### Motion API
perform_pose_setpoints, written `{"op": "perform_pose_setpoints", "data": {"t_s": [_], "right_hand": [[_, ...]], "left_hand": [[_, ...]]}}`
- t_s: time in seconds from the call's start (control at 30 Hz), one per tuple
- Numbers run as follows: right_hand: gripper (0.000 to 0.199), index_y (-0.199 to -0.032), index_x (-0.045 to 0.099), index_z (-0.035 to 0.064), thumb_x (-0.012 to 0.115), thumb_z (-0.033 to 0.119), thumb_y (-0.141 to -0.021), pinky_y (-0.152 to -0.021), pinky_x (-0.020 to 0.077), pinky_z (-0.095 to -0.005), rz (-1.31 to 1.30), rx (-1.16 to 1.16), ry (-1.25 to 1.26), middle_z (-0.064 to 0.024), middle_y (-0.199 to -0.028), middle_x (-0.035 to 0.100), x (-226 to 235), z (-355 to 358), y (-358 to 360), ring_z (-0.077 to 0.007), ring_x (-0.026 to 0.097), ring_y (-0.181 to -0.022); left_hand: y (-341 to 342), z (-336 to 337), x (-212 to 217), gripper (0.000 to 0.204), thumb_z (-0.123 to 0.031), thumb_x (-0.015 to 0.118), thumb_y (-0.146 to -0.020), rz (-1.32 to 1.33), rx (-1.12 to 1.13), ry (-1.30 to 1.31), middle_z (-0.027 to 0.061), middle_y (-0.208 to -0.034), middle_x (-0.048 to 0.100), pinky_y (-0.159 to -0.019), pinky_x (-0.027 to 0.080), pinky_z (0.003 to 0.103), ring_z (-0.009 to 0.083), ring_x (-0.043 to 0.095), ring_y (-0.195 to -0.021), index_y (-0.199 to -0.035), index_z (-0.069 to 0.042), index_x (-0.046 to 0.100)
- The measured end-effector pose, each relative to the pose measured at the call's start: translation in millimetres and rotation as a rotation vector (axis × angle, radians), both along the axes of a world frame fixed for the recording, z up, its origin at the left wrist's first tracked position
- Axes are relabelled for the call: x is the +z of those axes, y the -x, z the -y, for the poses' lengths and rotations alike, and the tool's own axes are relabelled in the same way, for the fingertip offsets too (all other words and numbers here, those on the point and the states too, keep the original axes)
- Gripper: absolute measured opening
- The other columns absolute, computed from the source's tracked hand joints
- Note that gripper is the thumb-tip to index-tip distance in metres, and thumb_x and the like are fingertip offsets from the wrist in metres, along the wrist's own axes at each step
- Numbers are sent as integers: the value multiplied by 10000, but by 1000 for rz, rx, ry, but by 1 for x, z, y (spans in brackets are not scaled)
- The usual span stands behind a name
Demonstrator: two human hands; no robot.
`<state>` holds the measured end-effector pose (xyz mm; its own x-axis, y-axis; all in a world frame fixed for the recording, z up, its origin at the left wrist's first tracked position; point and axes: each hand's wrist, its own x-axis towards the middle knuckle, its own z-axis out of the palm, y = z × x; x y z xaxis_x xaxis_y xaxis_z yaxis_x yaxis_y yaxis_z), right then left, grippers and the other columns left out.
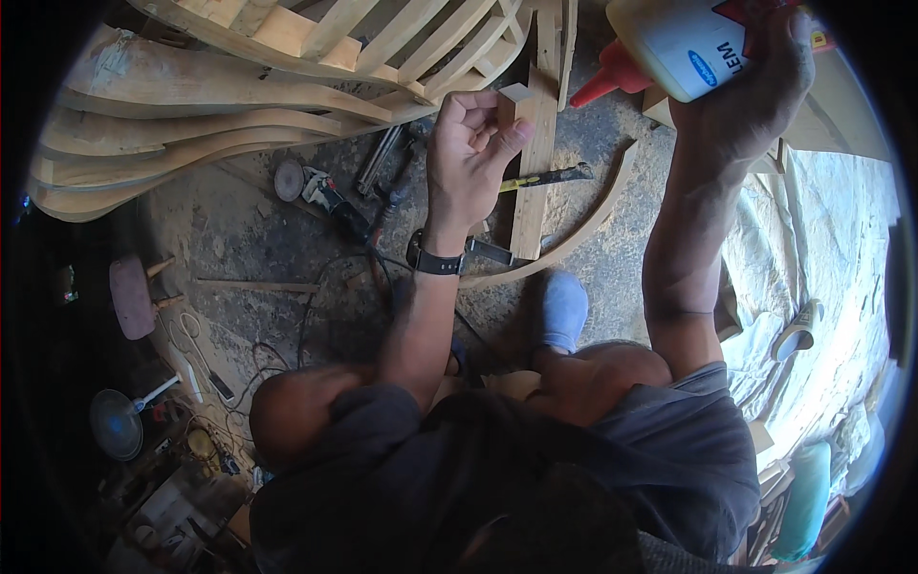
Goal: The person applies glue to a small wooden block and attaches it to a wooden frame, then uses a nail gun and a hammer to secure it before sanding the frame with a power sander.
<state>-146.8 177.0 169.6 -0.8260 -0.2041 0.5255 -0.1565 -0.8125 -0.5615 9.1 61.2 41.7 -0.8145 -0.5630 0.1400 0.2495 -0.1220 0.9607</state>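
Observation:
Between the thumb and fingers of my left hand [466, 158] is a small wooden block [514, 103], its pale end face turned up. My right hand [741, 110] grips a glue bottle [669, 53], white with a red nozzle [604, 78]. The bottle is tipped so that the nozzle points left and down, toward the block but apart from it. Part of the bottle runs out of the upper edge of the view. Below the hands, a yellow and black utility knife [547, 178] lies across a long wooden plank [532, 215].
Curved wooden frames with slats [316, 48] fill the upper left. An angle grinder [330, 203] and cables lie on the dusty floor. A curved wooden strip [598, 210] rests near my slippered foot [565, 308]. Pale sheeting [779, 258] covers the right side; a stool [132, 297] stands left.

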Motion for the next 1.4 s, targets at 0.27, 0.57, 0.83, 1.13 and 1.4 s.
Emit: {"op": "perform_pose_setpoints", "data": {"t_s": [0.27, 0.57, 0.83, 1.13, 1.4], "right_hand": [[430, -1232, 591, 23, 625, 383, -1000, -683, 564, -299, -37, 52, -20, -95, -936, 714, -6, 1, 5, -173, 695, -762], [384, -1246, 573, 20, 639, 323, -1021, -752, 516, -256, 27, -38, -56, -63, -1036, 672, -2, 2, 3, -129, 645, -849], [399, -1237, 568, 21, 656, 335, -1007, -762, 506, -261, -208, -31, -139, -48, -1012, 654, -22, 11, 8, -121, 626, -846], [378, -1161, 620, 6, 711, 319, -970, -758, 514, -258, -168, -59, -400, -46, -981, 676, -9, -3, 0, -123, 634, -828], [403, -1159, 626, -1, 754, 315, -945, -771, 533, -265, -200, -67, -316, -49, -982, 691, -12, 0, 1, -126, 650, -836]], "left_hand": [[1, -7, 7, 520, -56, 836, -864, 154, -6, 104, 137, -1204, 652, -1008, 521, 311, 171, 641, -1104, -1258, 28, 507], [3, -11, 6, 621, -76, 837, -864, 96, -36, 89, 139, -1280, 650, -1045, 500, 319, 181, 625, -1181, -1375, 51, 507], [0, -15, 10, 573, -94, 845, -855, 71, 6, 121, 138, -1237, 683, -1033, 509, 317, 181, 639, -1164, -1336, 47, 567], [1, -11, 0, 534, -108, 869, -831, 45, 62, 134, 118, -1174, 706, -991, 541, 313, 160, 662, -1086, -1286, 36, 629], [2, -11, 3, 525, -108, 861, -840, 47, 77, 164, 126, -1189, 706, -977, 551, 311, 166, 670, -1082, -1289, 36, 631]]}}
